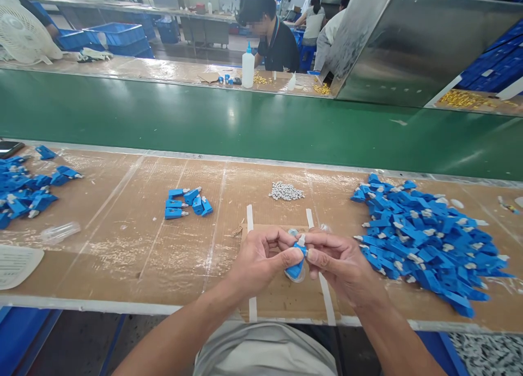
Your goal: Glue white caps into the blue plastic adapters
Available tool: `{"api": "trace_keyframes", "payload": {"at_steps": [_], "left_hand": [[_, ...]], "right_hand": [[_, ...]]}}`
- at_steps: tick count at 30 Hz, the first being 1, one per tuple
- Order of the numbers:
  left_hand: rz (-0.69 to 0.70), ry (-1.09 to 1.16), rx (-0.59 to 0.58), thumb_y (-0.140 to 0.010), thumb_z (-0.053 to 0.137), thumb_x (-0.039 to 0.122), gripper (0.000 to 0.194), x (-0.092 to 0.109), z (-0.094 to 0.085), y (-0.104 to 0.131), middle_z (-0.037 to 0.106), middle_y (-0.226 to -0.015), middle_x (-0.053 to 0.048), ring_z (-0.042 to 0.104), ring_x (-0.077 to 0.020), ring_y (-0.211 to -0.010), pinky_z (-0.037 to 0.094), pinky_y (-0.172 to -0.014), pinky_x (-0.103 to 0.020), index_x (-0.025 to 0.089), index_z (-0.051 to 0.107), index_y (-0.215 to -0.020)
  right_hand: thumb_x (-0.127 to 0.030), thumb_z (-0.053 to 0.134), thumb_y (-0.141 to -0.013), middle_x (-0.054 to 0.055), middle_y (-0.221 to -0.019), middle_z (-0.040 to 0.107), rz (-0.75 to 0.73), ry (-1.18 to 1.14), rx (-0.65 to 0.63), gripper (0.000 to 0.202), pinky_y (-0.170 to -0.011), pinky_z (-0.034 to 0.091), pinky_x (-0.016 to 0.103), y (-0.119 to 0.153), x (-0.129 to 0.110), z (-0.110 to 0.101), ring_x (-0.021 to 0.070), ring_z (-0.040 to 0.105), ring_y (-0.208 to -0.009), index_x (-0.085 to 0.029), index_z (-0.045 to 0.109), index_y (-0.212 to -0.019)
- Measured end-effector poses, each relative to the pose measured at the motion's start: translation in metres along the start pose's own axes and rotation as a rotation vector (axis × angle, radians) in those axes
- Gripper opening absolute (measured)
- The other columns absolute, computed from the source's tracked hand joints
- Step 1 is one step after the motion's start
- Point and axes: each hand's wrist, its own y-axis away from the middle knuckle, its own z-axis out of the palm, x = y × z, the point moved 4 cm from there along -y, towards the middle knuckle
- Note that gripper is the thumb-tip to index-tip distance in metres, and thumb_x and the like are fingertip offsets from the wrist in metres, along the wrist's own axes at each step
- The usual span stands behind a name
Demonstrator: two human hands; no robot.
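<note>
Between both hands, above a taped cardboard pad (278,302), is a small blue plastic part (295,270) with a white tip pointing away from me. My left hand (263,256) pinches it from the left, thumb on its blue body. My right hand (339,259) has thumb and fingers closed on its right side near the white tip. A round clear piece shows partly under the part; the fingers hide the rest. Beyond the hands lies a small pile of grey pellet-like pieces (286,190). A large heap of similar blue parts (425,240) is right of my right hand.
A small group of blue parts (186,202) lies left of centre, another heap (28,188) at far left. A clear tube (60,232) and paper (18,266) are nearby. Behind runs a green conveyor belt (204,122); across it are a white bottle (248,68) and a person (281,43).
</note>
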Motion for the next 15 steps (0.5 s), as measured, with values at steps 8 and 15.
{"api": "trace_keyframes", "payload": {"at_steps": [8, 15], "left_hand": [[-0.023, 0.042, 0.030, -0.078, 0.081, 0.043, 0.035, -0.007, -0.005, 0.007, 0.069, -0.075, -0.006, 0.061, -0.0136, -0.069, 0.047, -0.067, -0.025, 0.011, 0.070, -0.084], [-0.045, -0.090, 0.131, -0.074, 0.084, 0.044, 0.034, 0.013, -0.027, 0.016, 0.070, -0.071, -0.005, 0.062, -0.0146, -0.063, 0.050, -0.063, -0.026, 0.013, 0.075, -0.083]], "right_hand": [[-0.037, 0.091, -0.071, 0.003, -0.070, 0.065, 0.046, -0.028, -0.015, 0.029, -0.047, 0.052, 0.019, -0.001, 0.012, 0.004, 0.0113, 0.060, -0.058, -0.024, 0.085, -0.097], [-0.039, 0.087, -0.075, 0.003, -0.074, 0.064, 0.013, 0.100, -0.053, 0.034, -0.050, 0.051, 0.025, -0.002, 0.022, -0.002, 0.0135, 0.059, -0.058, -0.024, 0.082, -0.104]]}}
